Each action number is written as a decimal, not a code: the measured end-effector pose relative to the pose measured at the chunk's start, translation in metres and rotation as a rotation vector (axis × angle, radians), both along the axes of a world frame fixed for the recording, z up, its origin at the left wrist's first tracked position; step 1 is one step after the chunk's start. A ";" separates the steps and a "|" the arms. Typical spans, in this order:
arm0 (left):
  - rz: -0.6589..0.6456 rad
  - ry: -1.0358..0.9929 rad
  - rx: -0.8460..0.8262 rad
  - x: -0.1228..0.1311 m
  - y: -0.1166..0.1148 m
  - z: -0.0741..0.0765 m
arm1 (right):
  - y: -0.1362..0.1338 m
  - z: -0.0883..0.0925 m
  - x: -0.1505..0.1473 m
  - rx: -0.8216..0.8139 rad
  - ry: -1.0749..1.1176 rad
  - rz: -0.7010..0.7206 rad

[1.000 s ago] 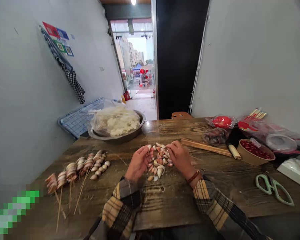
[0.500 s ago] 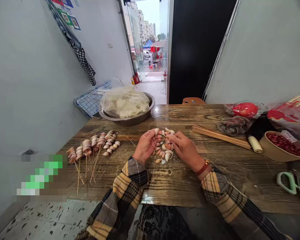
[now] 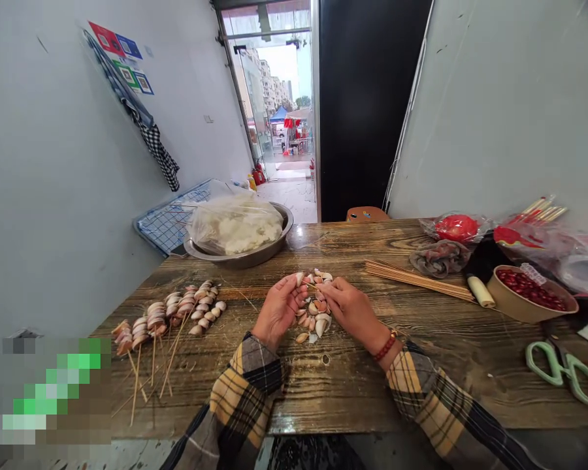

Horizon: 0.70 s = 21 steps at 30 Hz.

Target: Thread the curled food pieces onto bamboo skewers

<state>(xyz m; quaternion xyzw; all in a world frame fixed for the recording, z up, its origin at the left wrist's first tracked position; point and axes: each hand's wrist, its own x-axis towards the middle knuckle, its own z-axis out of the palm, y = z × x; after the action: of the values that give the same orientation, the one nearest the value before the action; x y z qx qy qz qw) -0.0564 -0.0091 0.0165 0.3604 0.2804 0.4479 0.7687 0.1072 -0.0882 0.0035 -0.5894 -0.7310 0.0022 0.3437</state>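
Between the fingertips of my left hand (image 3: 278,310) is a pale garlic clove (image 3: 300,279). My right hand (image 3: 349,305) pinches a thin wooden skewer (image 3: 311,285), its tip pointing at the clove; whether it has pierced the clove I cannot tell. Below and behind my hands lies a loose pile of garlic cloves (image 3: 318,323) on the wooden table (image 3: 323,398). To the left, several skewers threaded with garlic cloves (image 3: 157,316) rest side by side, their bare sticks pointing toward me.
A metal basin (image 3: 240,260) with a plastic-covered white mass stands at the back. Bare skewers (image 3: 416,281) lie right of my hands. Farther right are a bowl of red pieces (image 3: 524,307), green-handled scissors (image 3: 563,372), a crumpled cloth (image 3: 440,258) and a red plastic-wrapped item (image 3: 457,227).
The camera view has tilted up and shifted slightly right, so everything sits lower and farther left. My hands keep nearly the same pose, holding the clove and the skewer.
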 end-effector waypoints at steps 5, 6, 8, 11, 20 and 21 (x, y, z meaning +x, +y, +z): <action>-0.002 -0.012 -0.003 0.000 0.000 0.000 | 0.000 0.001 -0.001 -0.017 -0.015 -0.014; -0.001 -0.014 -0.006 0.001 0.000 0.000 | -0.001 0.002 -0.001 -0.028 -0.025 -0.018; -0.004 -0.013 -0.013 0.001 -0.001 -0.001 | -0.001 0.004 -0.001 -0.055 -0.050 -0.021; -0.013 -0.020 -0.022 0.002 0.000 -0.002 | -0.002 0.005 -0.001 -0.106 -0.087 -0.013; -0.005 -0.018 -0.042 0.006 0.001 -0.004 | -0.006 0.012 0.001 -0.196 -0.143 -0.019; -0.005 -0.012 -0.039 0.006 0.001 -0.004 | -0.006 0.013 0.001 -0.207 -0.152 -0.026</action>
<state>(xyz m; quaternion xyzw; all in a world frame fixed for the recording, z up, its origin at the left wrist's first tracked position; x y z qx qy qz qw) -0.0500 -0.0082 0.0127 0.3433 0.2836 0.4426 0.7784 0.1084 -0.0944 0.0168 -0.6298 -0.7430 0.0286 0.2245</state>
